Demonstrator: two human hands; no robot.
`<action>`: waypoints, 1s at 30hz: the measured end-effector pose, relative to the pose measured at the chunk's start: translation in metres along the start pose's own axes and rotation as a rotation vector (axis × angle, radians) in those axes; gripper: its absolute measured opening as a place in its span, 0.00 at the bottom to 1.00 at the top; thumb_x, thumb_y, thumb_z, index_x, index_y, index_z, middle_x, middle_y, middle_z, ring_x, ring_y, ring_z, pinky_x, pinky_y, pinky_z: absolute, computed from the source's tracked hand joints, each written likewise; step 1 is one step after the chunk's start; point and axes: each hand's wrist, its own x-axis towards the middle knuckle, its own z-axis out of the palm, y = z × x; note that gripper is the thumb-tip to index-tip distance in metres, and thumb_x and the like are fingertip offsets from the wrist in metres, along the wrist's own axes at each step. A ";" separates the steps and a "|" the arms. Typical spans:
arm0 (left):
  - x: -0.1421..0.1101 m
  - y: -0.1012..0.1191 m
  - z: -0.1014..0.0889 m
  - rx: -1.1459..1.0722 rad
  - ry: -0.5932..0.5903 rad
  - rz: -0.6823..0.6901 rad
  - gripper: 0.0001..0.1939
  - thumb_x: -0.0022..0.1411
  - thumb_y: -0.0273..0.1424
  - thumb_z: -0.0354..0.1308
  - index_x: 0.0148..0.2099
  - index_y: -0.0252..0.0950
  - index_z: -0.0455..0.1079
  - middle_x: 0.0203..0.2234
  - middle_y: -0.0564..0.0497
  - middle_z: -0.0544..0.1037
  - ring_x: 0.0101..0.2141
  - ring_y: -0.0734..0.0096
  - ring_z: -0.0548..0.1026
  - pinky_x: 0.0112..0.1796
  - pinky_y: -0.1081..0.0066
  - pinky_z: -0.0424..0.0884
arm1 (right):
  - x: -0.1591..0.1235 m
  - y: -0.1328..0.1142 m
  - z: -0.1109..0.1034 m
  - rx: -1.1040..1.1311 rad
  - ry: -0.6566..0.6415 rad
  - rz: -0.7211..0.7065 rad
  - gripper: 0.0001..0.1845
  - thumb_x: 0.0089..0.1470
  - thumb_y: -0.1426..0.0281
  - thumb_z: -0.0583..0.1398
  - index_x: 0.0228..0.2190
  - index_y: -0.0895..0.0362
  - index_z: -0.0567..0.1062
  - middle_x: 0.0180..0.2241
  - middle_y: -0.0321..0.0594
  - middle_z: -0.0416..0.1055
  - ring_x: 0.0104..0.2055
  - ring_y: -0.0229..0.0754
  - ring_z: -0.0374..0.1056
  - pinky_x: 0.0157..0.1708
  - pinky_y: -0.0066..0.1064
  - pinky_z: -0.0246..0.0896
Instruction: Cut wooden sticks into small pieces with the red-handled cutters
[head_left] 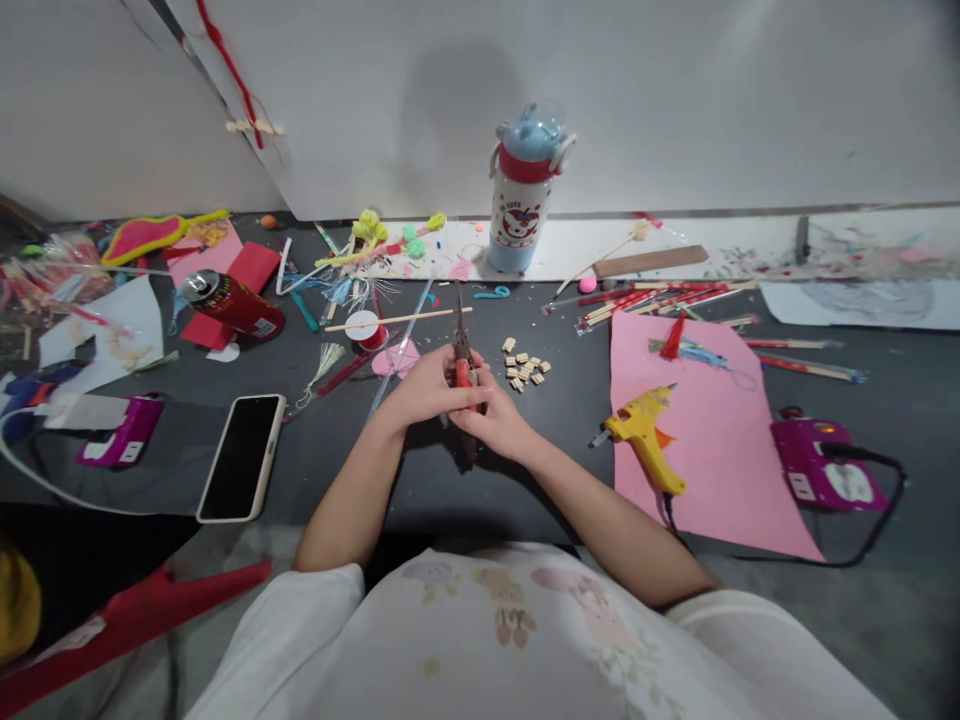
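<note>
In front of me, both my hands come together around a red-handled cutting tool [463,374] with a dark, narrow, pointed metal end facing away from me. My left hand [427,385] wraps it from the left, thumb across the handle. My right hand [495,412] closes on it from the right. Some fingers are hidden. A thin wooden stick [401,319] crosses near the tool's metal end and passes over a small white-topped red reel [366,330]. Just right of my hands lie several short pale wooden pieces [526,366] in a loose cluster.
A blue-and-white bottle [517,200] stands at the back. To the right, a yellow glue gun [646,430] rests on pink paper [720,490], beside a purple power block [817,465]. On the left are a phone [241,458], a red can [236,303] and scattered craft scraps.
</note>
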 end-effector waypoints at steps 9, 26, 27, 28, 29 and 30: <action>0.002 0.001 0.000 -0.012 0.016 0.016 0.23 0.40 0.36 0.67 0.40 0.34 0.67 0.29 0.52 0.74 0.35 0.66 0.74 0.38 0.65 0.72 | -0.001 0.001 0.001 0.028 0.016 0.015 0.29 0.47 0.60 0.61 0.49 0.58 0.61 0.48 0.48 0.67 0.48 0.48 0.66 0.49 0.43 0.62; -0.005 -0.004 -0.013 0.205 0.227 0.200 0.31 0.49 0.48 0.62 0.50 0.35 0.63 0.39 0.44 0.76 0.34 0.68 0.75 0.33 0.70 0.70 | -0.003 -0.020 -0.008 0.067 -0.001 0.140 0.30 0.45 0.56 0.62 0.45 0.58 0.59 0.39 0.43 0.67 0.40 0.44 0.65 0.43 0.41 0.62; -0.007 -0.005 -0.016 0.322 0.340 0.281 0.25 0.53 0.48 0.58 0.47 0.36 0.65 0.36 0.47 0.76 0.32 0.70 0.74 0.32 0.71 0.69 | -0.003 -0.022 -0.009 0.047 0.007 0.155 0.30 0.45 0.56 0.62 0.44 0.57 0.59 0.38 0.41 0.67 0.39 0.43 0.65 0.42 0.40 0.61; -0.008 -0.005 -0.019 0.443 0.458 0.373 0.20 0.57 0.46 0.55 0.43 0.36 0.67 0.32 0.48 0.75 0.30 0.70 0.73 0.32 0.70 0.68 | -0.003 -0.023 -0.011 0.032 0.013 0.165 0.29 0.44 0.56 0.62 0.44 0.57 0.59 0.37 0.40 0.66 0.37 0.42 0.64 0.41 0.40 0.61; -0.010 -0.005 -0.022 0.561 0.570 0.466 0.16 0.60 0.44 0.51 0.39 0.37 0.69 0.28 0.49 0.74 0.30 0.71 0.71 0.34 0.69 0.67 | -0.003 -0.025 -0.012 0.025 0.013 0.171 0.29 0.44 0.56 0.62 0.43 0.57 0.59 0.35 0.39 0.66 0.37 0.42 0.64 0.41 0.39 0.61; -0.010 -0.005 -0.025 0.667 0.675 0.549 0.15 0.62 0.42 0.49 0.36 0.37 0.69 0.26 0.49 0.73 0.30 0.70 0.71 0.36 0.67 0.67 | -0.003 -0.026 -0.014 0.024 0.008 0.172 0.29 0.44 0.56 0.62 0.43 0.57 0.59 0.34 0.38 0.65 0.36 0.41 0.63 0.40 0.39 0.61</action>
